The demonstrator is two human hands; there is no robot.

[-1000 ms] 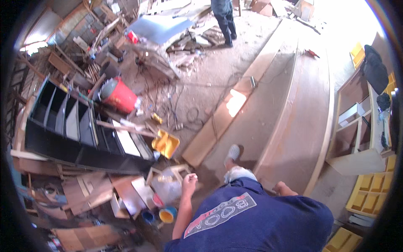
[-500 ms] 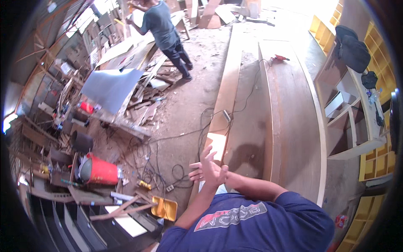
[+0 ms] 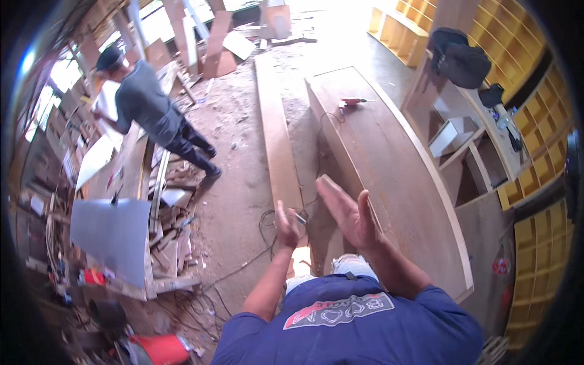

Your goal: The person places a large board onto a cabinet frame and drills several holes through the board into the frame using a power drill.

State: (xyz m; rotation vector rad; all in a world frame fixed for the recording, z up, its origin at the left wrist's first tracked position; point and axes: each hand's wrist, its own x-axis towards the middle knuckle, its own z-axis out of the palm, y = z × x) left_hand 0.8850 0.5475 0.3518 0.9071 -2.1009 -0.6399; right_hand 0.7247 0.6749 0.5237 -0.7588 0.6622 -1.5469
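Note:
My left hand [image 3: 288,230] is raised in front of me with its fingers stretched out and nothing in it. A little to its right, my right hand [image 3: 351,216] is held up flat, thumb apart from the fingers, and also empty. The two hands stand apart, palms roughly facing each other. Beyond the left hand a long narrow board [image 3: 275,131] lies on the floor, with a small extension socket [image 3: 300,217] by its near part. To the right of my right hand lies a long wooden panel [image 3: 404,176] with raised edges. A red power drill [image 3: 354,102] rests on its far end.
Left, a co-worker [image 3: 146,100] stands at a workbench with a pale sheet [image 3: 109,234] over its near end and wood scraps [image 3: 176,243] beside it. Black cable [image 3: 246,263] trails across the floor. Right are a wooden cabinet [image 3: 477,161], a black bag [image 3: 462,64] and yellow shelf units [image 3: 541,255].
My hands, crossed close together before, have moved apart, the right one now on the right side. The view has turned left, showing more of the co-worker's bench.

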